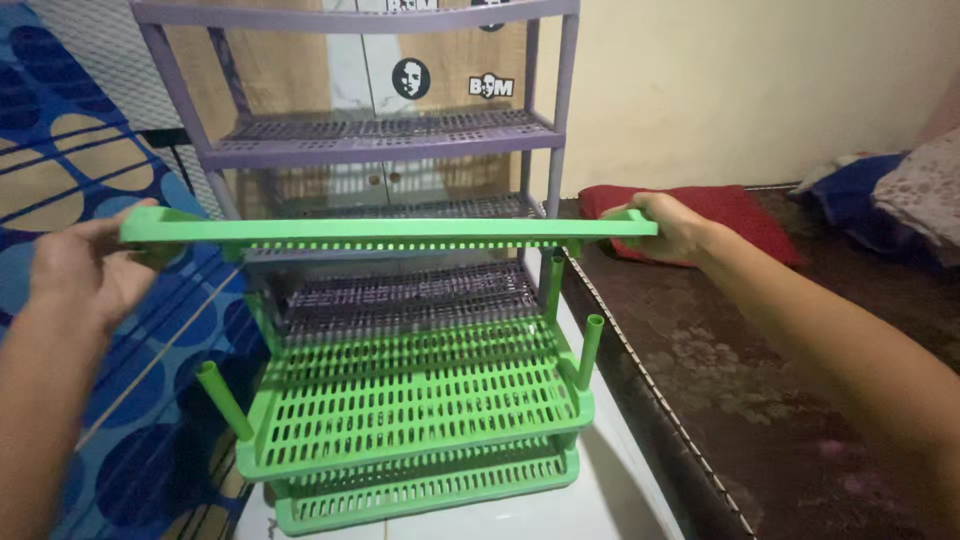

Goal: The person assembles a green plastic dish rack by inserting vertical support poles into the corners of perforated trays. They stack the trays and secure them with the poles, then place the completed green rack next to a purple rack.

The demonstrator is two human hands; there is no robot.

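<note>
Above the green rack point(415, 400), left hand point(85, 270) and right hand point(672, 226) grip the green shelf point(385, 230) by its ends

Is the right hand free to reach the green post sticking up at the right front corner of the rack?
Probably not as things stand: the right hand grips the end of the green shelf, though nothing blocks the post below.

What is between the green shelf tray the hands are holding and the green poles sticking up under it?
Nothing visible. The left hand and right hand hold the flat green slotted plastic shelf tray by its ends, level above the green plastic rack. Only open air separates it from the upright green posts; the purple rack stands behind.
</note>
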